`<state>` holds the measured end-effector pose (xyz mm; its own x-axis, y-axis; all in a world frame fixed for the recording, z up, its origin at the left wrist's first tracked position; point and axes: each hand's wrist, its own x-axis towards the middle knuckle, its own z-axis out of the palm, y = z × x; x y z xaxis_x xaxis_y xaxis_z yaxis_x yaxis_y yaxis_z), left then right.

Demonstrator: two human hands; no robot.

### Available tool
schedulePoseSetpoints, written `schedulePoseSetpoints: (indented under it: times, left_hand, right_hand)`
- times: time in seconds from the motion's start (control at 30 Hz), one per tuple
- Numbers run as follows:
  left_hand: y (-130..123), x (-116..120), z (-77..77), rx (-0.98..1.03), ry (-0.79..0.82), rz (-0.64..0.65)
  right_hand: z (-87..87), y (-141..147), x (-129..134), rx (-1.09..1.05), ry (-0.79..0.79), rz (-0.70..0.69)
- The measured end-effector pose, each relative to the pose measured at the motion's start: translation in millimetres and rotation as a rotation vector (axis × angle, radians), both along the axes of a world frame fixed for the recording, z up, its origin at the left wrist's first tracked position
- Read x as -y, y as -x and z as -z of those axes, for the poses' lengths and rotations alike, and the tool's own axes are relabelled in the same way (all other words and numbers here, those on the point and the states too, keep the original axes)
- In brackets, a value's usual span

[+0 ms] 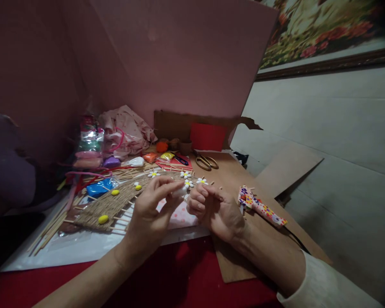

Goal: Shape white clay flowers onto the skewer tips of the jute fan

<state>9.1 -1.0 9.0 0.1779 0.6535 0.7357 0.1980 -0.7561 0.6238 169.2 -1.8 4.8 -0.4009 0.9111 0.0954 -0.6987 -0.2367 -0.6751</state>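
My left hand [152,209] pinches a lump of white clay [179,192] between thumb and fingertips. Close beside it, my right hand [220,211] has its fingers curled in with the fingertips together; whatever they hold, if anything, is hidden. Behind and below both hands lies a curved piece woven of twine over wooden sticks [99,209]. White flowers with yellow centres [154,174] sit along its upper part. Yellow clay ovals [103,219] rest farther left on the weave, one with a bit of white next to it. A pink dotted cloth [182,216] shows between my wrists.
A blue clay packet [101,187], a white one [135,161] and an orange one [150,157] lie around the weave. Scissors [206,161] are at the back. A flower-patterned wrapped tool with a cord [263,209] lies right, on the brown board [235,175]. Bagged clay [90,145] is stacked back left.
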Motion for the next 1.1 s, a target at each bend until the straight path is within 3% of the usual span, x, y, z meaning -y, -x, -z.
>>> schedulePoseSetpoints:
  times: [0.07,0.13,0.33,0.43,0.5,0.53,0.6,0.7,0.8,0.87,0.9,1.03,1.1]
  left_hand:
    - [-1,2,2.1,-0.161,-0.184,0.045]
    - [-2,4,2.9,-0.25,-0.266,0.08]
    - [2,7,0.4,0.007,-0.259,-0.164]
    - [0,9,1.1,-0.116,-0.341,-0.026]
    - [-1,8,1.4,-0.242,-0.337,0.085]
    - [-1,8,1.1,-0.248,-0.309,0.083]
    - [0,7,-0.4,-0.147,-0.255,-0.037]
    - [2,7,-2.6,-0.021,-0.299,-0.211]
    - [0,7,-3.1,-0.151,-0.363,-0.071]
    - [-1,7,-3.5,-0.228,-0.329,0.038]
    - [-1,7,-3.8,-0.217,-0.301,0.033]
    - [1,7,-4.3,-0.01,-0.29,-0.202]
    - [3,6,-2.4,-0.03,-0.352,-0.207]
  right_hand:
    - [2.9,2,-1,0.029,-0.019,0.049]
    - [3.9,3,-1,0.065,-0.049,0.085]
    - [-4.9,2,5,0.068,-0.074,0.055]
    - [-6.8,3,7,0.083,-0.079,0.045]
    - [-7.0,4,8,0.108,-0.106,0.046]
    - [-7.1,4,8,0.123,-0.123,0.051]
    - [-7.3,5,9,0.148,-0.151,0.063]
    - [-7.1,4,10,0.177,-0.143,0.049]
    - [-6.3,4,12,0.199,-0.117,0.029]
    - [-6.3,4,13,0.199,-0.113,0.013]
    - [-6.5,4,13,0.191,-0.115,0.0]
    - [-7.2,3,11,0.099,-0.081,-0.043]
    - [-6.3,2,10,0.045,-0.042,-0.045]
